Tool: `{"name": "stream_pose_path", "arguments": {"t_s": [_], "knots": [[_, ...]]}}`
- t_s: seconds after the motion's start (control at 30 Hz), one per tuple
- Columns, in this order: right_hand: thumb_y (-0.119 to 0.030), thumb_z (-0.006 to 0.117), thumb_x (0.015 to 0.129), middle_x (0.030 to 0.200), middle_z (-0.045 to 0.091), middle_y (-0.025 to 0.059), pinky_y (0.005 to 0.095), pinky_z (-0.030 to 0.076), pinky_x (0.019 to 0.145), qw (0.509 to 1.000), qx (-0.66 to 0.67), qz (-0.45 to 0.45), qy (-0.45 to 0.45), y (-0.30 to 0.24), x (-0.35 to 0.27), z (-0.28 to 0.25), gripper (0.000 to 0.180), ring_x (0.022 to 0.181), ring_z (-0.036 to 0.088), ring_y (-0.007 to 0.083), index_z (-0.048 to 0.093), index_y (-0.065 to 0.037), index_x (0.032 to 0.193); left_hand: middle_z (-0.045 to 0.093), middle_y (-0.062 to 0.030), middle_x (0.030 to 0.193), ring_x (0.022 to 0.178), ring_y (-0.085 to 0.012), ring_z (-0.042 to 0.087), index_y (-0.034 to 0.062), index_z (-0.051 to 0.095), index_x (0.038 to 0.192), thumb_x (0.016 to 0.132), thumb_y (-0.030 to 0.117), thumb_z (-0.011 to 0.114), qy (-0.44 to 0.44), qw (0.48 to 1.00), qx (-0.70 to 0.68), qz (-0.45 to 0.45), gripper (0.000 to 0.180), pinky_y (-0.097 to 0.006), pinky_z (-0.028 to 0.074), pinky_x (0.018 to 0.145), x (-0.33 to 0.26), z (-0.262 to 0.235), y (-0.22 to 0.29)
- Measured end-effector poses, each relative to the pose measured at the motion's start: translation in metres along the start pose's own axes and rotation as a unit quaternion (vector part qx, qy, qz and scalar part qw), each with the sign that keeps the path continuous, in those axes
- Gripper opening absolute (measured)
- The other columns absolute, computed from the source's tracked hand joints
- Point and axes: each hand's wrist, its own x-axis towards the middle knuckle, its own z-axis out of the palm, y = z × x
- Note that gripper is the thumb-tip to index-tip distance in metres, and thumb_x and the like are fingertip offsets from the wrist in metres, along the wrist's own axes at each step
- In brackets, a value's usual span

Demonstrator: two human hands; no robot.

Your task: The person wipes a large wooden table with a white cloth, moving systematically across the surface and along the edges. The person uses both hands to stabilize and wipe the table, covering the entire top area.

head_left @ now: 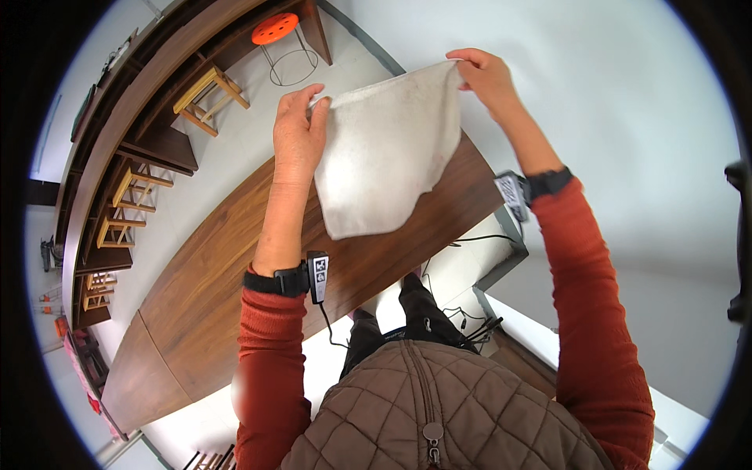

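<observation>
A whitish cloth (pixel 388 157) with faint grey smudges hangs spread out between my two hands, above the brown wooden table. My left hand (pixel 300 129) pinches its upper left corner between thumb and fingers. At the upper right corner, my right hand (pixel 482 78) grips the cloth with thumb and fingers. The upper edge is stretched nearly straight from hand to hand. Its lower part hangs loose, with uneven edges. Whether the bottom touches the tabletop I cannot tell.
The long wooden table (pixel 227 266) runs from lower left to upper right. A white wall (pixel 627 141) rises close on the right. Wooden stools (pixel 210 98) and an orange round stool (pixel 274 29) stand by a long counter at left. Cables (pixel 462 317) lie near my feet.
</observation>
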Motion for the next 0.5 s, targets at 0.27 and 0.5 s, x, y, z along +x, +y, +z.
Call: {"name": "stream_pose_path", "arguments": {"t_s": [0.27,0.5], "knots": [[-0.034,0.058,0.093,0.150,0.036,0.0216,0.0469,0.031,0.113,0.945,-0.284,-0.150,-0.061,0.091,-0.033,0.148,0.058,0.137,0.036,0.0393,0.043,-0.002,0.140,0.043,-0.0272,0.142,0.128,-0.0436,0.045,0.0024,0.055,0.130,0.096,0.019,0.056,-0.100,0.987,0.099,-0.076,0.038,-0.045,0.039,0.107,-0.127,0.020,-0.095],[-0.032,0.052,0.097,0.145,0.040,0.0195,0.0582,0.028,0.110,0.924,-0.345,-0.163,-0.034,0.119,-0.056,0.203,0.048,0.134,0.039,0.0371,0.046,-0.005,0.137,0.045,-0.0222,0.142,0.132,-0.0419,0.041,0.0019,0.056,0.128,0.094,0.017,0.058,-0.117,0.974,0.168,-0.100,0.037,-0.046,0.035,0.111,-0.197,0.010,-0.093]]}}
